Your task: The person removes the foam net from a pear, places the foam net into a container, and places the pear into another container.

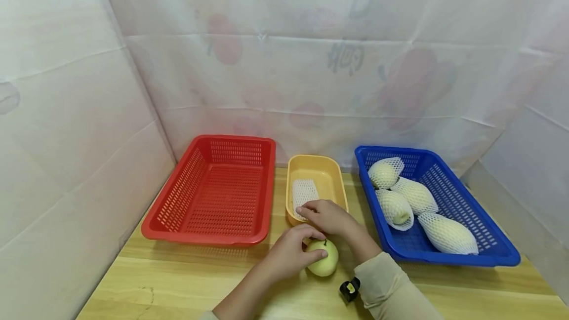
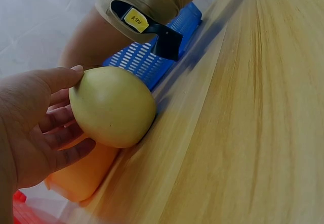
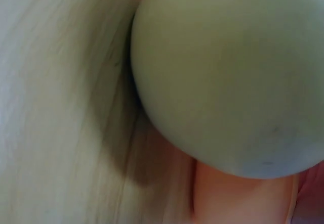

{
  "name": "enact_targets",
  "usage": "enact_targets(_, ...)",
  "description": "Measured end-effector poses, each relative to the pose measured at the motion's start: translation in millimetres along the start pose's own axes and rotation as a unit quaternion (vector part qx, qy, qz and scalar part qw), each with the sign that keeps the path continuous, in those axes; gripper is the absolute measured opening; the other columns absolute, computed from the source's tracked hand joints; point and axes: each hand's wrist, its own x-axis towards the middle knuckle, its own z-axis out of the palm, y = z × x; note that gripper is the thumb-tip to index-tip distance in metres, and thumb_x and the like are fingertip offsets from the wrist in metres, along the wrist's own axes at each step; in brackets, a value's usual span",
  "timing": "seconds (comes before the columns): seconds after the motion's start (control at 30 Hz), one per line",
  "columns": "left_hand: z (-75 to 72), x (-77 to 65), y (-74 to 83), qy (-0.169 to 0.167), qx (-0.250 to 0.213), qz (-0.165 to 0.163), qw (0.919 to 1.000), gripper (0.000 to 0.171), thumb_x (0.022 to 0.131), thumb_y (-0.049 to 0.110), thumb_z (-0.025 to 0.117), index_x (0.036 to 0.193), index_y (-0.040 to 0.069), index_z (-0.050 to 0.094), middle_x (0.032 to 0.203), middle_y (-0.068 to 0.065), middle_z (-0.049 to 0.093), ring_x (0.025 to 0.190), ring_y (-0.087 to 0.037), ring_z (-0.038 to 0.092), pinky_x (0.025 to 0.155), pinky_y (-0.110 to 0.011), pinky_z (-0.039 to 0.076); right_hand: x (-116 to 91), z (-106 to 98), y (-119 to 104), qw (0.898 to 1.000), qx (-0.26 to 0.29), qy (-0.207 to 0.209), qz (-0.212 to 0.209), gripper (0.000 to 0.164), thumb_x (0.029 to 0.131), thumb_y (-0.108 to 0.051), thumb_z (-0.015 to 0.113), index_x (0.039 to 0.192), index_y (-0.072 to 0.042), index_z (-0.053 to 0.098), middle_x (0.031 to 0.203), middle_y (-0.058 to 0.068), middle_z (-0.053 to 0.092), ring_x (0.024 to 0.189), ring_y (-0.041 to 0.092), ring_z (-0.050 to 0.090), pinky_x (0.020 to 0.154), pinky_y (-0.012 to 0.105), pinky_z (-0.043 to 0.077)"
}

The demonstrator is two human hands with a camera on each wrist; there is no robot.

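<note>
"What is the left hand (image 1: 291, 253) doing?"

"It grips a bare, pale green pear (image 1: 326, 263) on the near part of the wooden table (image 1: 178, 280), thumb on one side, fingers bent beyond it. The stem (image 1: 325, 243) is at the fruit's far side."

"And the right hand (image 1: 330, 217)?"

"It's over the near right edge of the yellow plastic tub (image 1: 327, 178), just far of the pear. Its fingertips overlap the near end of a white foam net sleeve (image 1: 304, 190) lying in there; I cannot tell whether they pinch it."

"What stands on either side of the tub?"

"To the left, a red slotted basket (image 1: 231, 191); to the right, a blue one (image 1: 463, 211) with four pears in foam nets (image 1: 416, 196), bunched mostly toward its left and near sides."

"Anything on the right arm?"

"A beige sleeve (image 1: 384, 280), with a black strap (image 1: 346, 294) by the cuff bearing a yellow label (image 2: 136, 20). Behind the baskets hangs a pale printed cloth (image 1: 266, 78)."
</note>
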Motion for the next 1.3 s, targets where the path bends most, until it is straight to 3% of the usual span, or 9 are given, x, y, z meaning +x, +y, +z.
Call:
enact_targets(0.27,0.3,0.6,-0.9,0.003,0.003,0.004,1.0000,0.023,0.088,0.031,0.075,0.108,0.021,0.070,0.113,0.011,0.065,0.101,-0.004,0.059,0.083,-0.025,0.052,2,0,-4,0.999,0.037,0.005,-0.008,0.036,0.099,-0.049,0.052,0.114,-0.022,0.072,0.111,-0.005,0.071,0.107,0.018,0.065,0.094,0.044,0.051)
enact_targets(0.47,-0.5,0.7,-0.9,0.004,-0.006,0.006,1.0000,0.024,0.088,0.030,0.075,0.108,0.020,0.071,0.110,0.011,0.065,0.100,-0.003,0.059,0.081,-0.023,0.052,1,-2,-6,0.997,-0.029,0.060,0.029,0.044,0.097,-0.049,0.056,0.120,-0.014,0.070,0.120,0.004,0.069,0.116,0.027,0.062,0.097,0.050,0.049)
enact_targets(0.57,-0.8,0.4,-0.8,0.004,-0.010,0.007,0.9999,0.024,0.087,0.030,0.075,0.108,0.019,0.071,0.111,0.010,0.065,0.101,-0.004,0.059,0.080,-0.022,0.052,0,-2,-6,0.996,-0.057,0.047,0.050,0.050,0.097,-0.053,0.053,0.125,-0.013,0.067,0.123,0.006,0.068,0.117,0.030,0.061,0.098,0.052,0.048)
enact_targets(0.7,-0.2,-0.4,-0.9,0.003,-0.012,0.006,0.9999,0.024,0.087,0.029,0.075,0.108,0.019,0.071,0.112,0.010,0.065,0.102,-0.005,0.059,0.081,-0.022,0.052,-1,1,-4,0.996,-0.052,0.020,0.062,0.053,0.097,-0.056,0.049,0.128,-0.015,0.065,0.126,0.004,0.067,0.119,0.029,0.060,0.100,0.052,0.047)
enact_targets(1.0,0.8,-1.0,-1.3,0.002,-0.008,-0.001,1.0000,0.024,0.087,0.030,0.075,0.109,0.019,0.071,0.113,0.010,0.065,0.102,-0.005,0.059,0.081,-0.023,0.053,-4,4,1,0.998,-0.031,0.037,0.038,0.048,0.096,-0.055,0.052,0.123,-0.017,0.068,0.120,0.001,0.069,0.113,0.026,0.063,0.095,0.050,0.050)
enact_targets(1.3,0.1,-0.3,-2.4,0.003,-0.016,-0.005,0.9999,0.025,0.087,0.032,0.075,0.109,0.020,0.071,0.110,0.011,0.066,0.100,-0.003,0.059,0.078,-0.021,0.052,-25,-8,0,0.992,-0.005,0.126,-0.026,0.032,0.097,-0.041,0.061,0.116,-0.017,0.072,0.118,-0.001,0.069,0.111,0.022,0.064,0.094,0.047,0.052)
